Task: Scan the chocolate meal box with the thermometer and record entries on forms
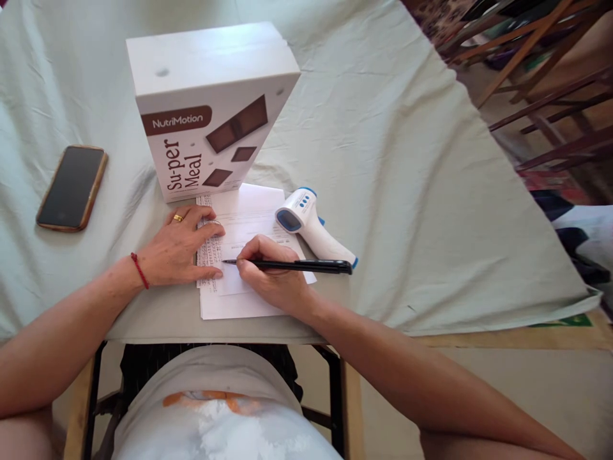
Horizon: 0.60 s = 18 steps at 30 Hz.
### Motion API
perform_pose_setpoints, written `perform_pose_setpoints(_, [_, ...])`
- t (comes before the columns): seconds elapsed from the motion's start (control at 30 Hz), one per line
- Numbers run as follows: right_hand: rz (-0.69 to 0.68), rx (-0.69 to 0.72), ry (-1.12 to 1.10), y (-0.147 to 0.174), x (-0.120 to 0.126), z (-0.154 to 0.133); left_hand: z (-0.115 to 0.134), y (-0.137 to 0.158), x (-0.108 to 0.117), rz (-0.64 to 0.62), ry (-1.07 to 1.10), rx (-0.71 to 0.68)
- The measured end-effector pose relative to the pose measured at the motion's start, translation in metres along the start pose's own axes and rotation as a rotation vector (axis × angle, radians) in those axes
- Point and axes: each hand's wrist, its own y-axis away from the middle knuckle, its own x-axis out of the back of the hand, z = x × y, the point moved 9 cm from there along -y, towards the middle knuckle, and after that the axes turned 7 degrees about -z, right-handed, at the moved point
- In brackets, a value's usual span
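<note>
On papers, left hand rests open; right hand grips one black pen.

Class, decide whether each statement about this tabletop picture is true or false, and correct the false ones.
1. The right hand holds a black pen. True.
2. The phone lies to the right of the box. False: it lies to the left of it.
3. The left hand rests partly on the papers. True.
4. The gold ring is on the right hand. False: it is on the left hand.
5. The front of the box reads "NutriMotion". True.
6. The left hand grips the thermometer. False: neither hand holds it; it lies by the papers' right edge.
</note>
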Motion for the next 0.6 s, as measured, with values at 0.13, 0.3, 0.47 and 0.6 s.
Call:
perform_pose_setpoints(0.13, [0.027,0.036,0.014,0.0,0.004,-0.004,-0.001,0.0,0.0,0.007,0.002,-0.008])
perform_pose_setpoints(0.3, [0.04,0.211,0.254,-0.002,0.015,-0.014,-0.003,0.001,-0.001,0.005,0.012,-0.011])
perform_pose_setpoints(0.47, [-0.025,0.34,0.602,-0.004,0.012,-0.008,0.004,0.005,0.015,0.128,0.041,-0.063])
perform_pose_setpoints(0.6, [-0.001,0.358,0.714,-0.007,0.018,-0.007,-0.001,0.033,0.07,0.707,0.053,-0.08])
